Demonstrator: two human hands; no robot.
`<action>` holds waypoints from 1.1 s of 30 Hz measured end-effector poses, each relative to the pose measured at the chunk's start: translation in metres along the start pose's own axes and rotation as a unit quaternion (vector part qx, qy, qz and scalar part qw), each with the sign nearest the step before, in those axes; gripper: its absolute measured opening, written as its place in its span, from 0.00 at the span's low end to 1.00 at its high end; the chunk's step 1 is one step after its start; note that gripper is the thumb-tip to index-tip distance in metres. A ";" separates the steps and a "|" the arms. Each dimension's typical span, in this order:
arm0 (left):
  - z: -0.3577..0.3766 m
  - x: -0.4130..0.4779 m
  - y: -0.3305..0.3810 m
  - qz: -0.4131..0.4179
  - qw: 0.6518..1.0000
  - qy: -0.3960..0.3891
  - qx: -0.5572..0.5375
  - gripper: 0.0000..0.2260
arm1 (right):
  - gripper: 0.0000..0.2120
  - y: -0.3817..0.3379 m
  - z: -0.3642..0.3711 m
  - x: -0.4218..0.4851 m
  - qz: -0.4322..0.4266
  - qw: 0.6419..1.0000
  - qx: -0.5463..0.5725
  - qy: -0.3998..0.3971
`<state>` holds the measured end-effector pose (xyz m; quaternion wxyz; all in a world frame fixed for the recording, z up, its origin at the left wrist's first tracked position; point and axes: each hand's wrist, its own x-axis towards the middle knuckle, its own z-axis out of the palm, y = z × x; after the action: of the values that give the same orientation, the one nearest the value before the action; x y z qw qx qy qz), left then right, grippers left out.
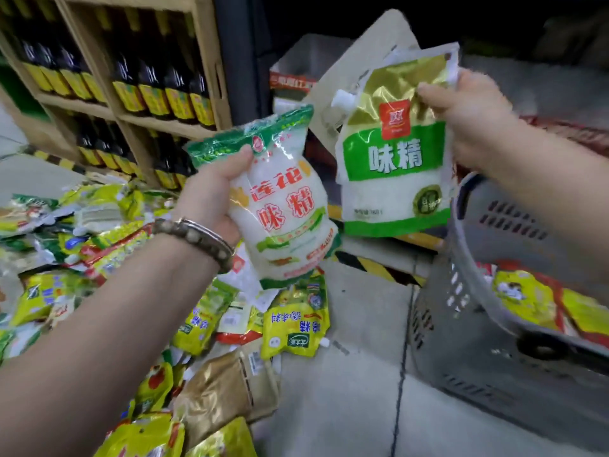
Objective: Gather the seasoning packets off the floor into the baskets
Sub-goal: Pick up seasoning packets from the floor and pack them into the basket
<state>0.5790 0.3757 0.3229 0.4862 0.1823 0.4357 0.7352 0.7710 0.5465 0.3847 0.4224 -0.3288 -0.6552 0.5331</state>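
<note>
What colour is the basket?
Grey plastic basket, shown in the head view.

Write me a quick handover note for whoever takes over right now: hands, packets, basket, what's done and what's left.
Left hand: gripping a white packet with red print, held in the air.
Right hand: pinching the top corner of a green-banded packet, hanging beside the grey basket.
Done: a few yellow packets lie in the basket.
Left: drop both held packets in, then clear the floor pile.
</note>
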 end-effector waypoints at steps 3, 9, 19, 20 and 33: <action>0.057 -0.002 -0.004 -0.008 0.998 -0.054 0.021 0.13 | 0.09 -0.034 -0.067 -0.012 -0.035 0.999 -0.008 0.036; 0.183 0.005 -0.042 -0.046 0.986 -0.158 0.038 0.08 | 0.09 -0.054 -0.214 -0.037 -0.042 0.987 -0.115 0.106; 0.294 0.019 -0.191 -0.204 0.953 -0.183 0.126 0.10 | 0.10 0.044 -0.372 -0.097 0.173 0.968 -0.171 0.056; 0.296 0.021 -0.205 -0.223 0.946 -0.174 0.157 0.10 | 0.08 0.056 -0.377 -0.103 0.197 0.966 -0.160 0.053; 0.279 0.041 -0.297 -0.395 0.825 -0.176 0.363 0.14 | 0.29 0.186 -0.407 -0.163 0.428 0.894 0.110 -0.078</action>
<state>0.9182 0.5846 0.2286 0.7017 0.2843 0.6134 0.2247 1.2047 0.6146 0.2001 0.1347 -0.4860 -0.4191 0.7550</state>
